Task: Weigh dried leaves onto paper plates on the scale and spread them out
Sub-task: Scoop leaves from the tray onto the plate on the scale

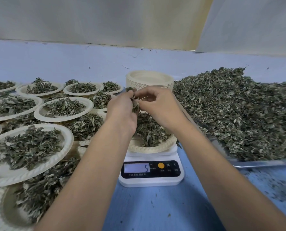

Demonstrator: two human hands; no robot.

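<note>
One clump of dried green leaves (135,105), pinched by left hand (122,112) and right hand (160,107) together, hangs over the beige paper plate (149,148) on one white digital scale (151,180). Behind it is one stack of empty plates (149,79). Perhaps a dozen filled plates (67,140) crowd the left and one leaf-heaped metal tray (262,163) hems the right, with room only on the blue tabletop (155,210) in front.

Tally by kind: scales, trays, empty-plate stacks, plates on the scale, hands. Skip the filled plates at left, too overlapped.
Scale: 1
Tray of loose leaves: 1
Stack of empty plates: 1
Plate on the scale: 1
Hands: 2, left hand and right hand, both pinching a leaf clump
Total: 6
</note>
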